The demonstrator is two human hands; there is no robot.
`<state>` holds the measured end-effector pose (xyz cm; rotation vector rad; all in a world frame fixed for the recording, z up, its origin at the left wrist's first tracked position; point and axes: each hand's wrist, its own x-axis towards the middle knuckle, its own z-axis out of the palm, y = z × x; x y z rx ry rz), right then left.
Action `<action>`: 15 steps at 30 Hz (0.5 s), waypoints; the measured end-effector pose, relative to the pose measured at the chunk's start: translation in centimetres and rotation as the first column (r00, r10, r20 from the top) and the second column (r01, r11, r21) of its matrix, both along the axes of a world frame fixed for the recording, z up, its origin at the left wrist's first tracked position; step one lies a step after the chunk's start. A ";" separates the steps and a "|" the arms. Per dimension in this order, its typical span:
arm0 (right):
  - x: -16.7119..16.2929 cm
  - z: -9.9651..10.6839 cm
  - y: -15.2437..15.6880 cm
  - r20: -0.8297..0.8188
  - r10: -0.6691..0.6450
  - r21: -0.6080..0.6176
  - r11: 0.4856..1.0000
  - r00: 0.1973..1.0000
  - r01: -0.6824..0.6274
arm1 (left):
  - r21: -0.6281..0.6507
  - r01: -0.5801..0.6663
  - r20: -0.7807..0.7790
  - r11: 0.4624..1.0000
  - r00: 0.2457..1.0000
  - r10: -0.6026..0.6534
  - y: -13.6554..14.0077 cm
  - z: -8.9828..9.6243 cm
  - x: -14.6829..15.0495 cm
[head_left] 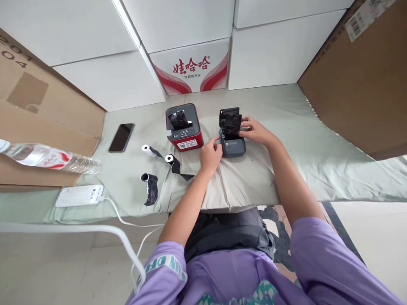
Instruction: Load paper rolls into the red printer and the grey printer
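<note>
A small dark grey label printer (233, 147) sits on the cloth with its lid (229, 112) raised. Out of its opening stands a piece of shiny black label film (232, 125). My right hand (257, 130) comes from the right, with its fingers closed at the film's right edge. Against the printer's left side rests my left hand (211, 156), fingers curled and the index fingertip at the casing. Just left of it is a red and dark grey printer (184, 127), with another black film piece (178, 120) sticking up from its top.
Black film rolls lie left of my hands: a white-cored one (149, 149), a second (173, 163) with its strip unrolled, and a third (149, 186). Farther left are a phone (121, 137), a power bank (79, 195) with a cable, and a water bottle (51, 157). Boxes (193, 70) wall the back.
</note>
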<state>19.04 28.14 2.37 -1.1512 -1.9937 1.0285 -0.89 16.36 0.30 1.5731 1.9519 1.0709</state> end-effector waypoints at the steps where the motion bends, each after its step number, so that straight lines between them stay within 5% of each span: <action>1: 0.5 0.3 0.2 0.011 0.054 -0.024 0.998 0.998 -0.053 | 0.001 0.001 0.002 1.000 1.000 -0.001 0.0 -0.1 0.0; 8: -0.9 2.3 1.9 0.324 0.002 -0.024 1.000 0.946 0.006 | -0.028 0.001 -0.005 1.000 1.000 -0.001 0.1 0.1 -0.1; 15: -3.2 1.1 2.5 0.511 -0.089 0.075 0.995 0.855 0.059 | -0.039 0.002 -0.012 0.999 1.000 -0.003 0.0 0.1 -0.2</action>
